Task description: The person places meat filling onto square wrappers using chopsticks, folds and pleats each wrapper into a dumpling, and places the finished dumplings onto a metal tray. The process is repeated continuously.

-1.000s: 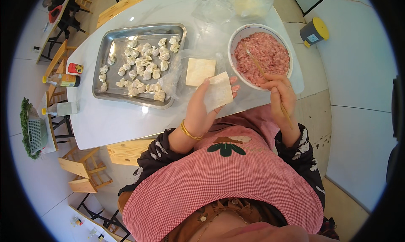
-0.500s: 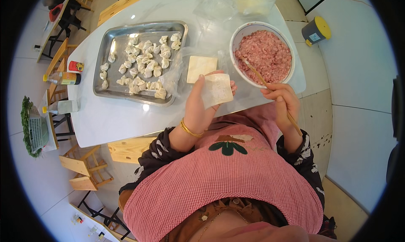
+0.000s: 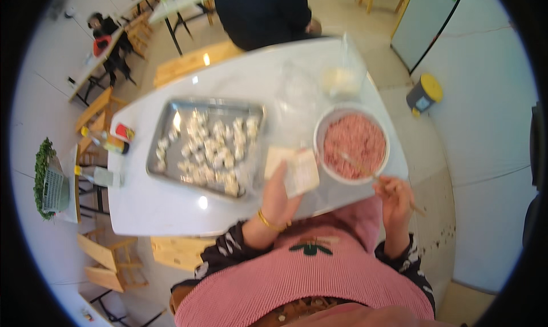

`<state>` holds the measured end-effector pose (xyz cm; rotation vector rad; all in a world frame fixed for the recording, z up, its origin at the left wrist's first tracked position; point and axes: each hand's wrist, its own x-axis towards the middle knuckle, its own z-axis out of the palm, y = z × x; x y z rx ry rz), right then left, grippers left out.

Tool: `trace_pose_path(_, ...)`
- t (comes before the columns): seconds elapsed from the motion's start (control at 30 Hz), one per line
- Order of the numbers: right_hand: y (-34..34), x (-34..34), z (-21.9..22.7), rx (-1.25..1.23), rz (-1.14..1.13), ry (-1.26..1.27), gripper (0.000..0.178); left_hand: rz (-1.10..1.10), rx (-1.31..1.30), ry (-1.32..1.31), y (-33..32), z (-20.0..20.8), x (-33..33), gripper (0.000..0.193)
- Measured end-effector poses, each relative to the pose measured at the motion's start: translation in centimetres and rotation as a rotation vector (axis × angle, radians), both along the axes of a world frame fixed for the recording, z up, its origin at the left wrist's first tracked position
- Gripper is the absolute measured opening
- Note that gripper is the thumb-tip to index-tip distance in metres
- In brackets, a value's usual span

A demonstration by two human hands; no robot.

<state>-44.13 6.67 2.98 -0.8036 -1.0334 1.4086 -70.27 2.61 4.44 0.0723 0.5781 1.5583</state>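
Observation:
My left hand [image 3: 277,201] is closed on a thin square dough wrapper [image 3: 303,177], thumb over its edge, just in front of a stack of wrappers [image 3: 275,157] on the table. In my right hand [image 3: 394,199] is a thin wooden stick [image 3: 418,210], gripped near its middle; its far end reaches into the pink minced meat [image 3: 355,137]. The meat fills a white bowl [image 3: 318,156] to the right of the wrappers. On the left lies a metal tray [image 3: 153,166] with several filled, pinched wontons [image 3: 214,150]. The picture is somewhat blurred.
Clear plastic bags [image 3: 297,96] lie behind the wrappers, and a bag with pale contents [image 3: 341,80] stands at the table's far right. Bottles [image 3: 96,175] and a red can [image 3: 124,132] are at the left edge. A person in dark clothes [image 3: 262,13] sits beyond the table.
The view has tilted up, so the table sits lower and the seated person beyond it shows. Both hands keep their hold; the stick's tip stays in the meat.

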Motion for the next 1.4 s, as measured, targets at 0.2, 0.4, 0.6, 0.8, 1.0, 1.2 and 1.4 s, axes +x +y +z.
trace_pose_path(0.2,0.6,0.5,-0.1,-0.174,-0.080,0.198,0.027,0.011,-0.002,0.015,0.3,0.1,-0.2,0.047)
trace_pose_path(0.4,0.9,2.5,0.3,-0.219,-0.083,0.304,0.022,-0.014,0.036,-0.042,-0.2,-0.2,-0.3,0.046)
trace_pose_path(0.6,0.6,3.0,1.6,-0.165,-0.091,0.283,0.020,-0.042,0.148,-0.058,0.2,0.2,-0.2,0.045)
trace_pose_path(0.8,-0.5,2.5,2.0,-0.205,0.026,0.395,0.021,-0.099,0.348,0.031,1.4,0.1,1.3,0.045)
trace_pose_path(1.0,-1.6,1.5,2.5,0.020,0.138,0.015,0.019,-0.197,0.240,-0.404,2.7,0.4,1.1,0.046)
trace_pose_path(1.2,-1.4,3.7,4.0,0.394,0.229,-0.378,0.017,-0.300,0.291,-0.559,2.8,-0.3,0.4,0.048)
trace_pose_path(1.4,-1.1,4.4,3.4,0.403,0.190,-0.172,0.021,-0.278,0.231,-0.513,2.5,0.5,0.4,0.048)
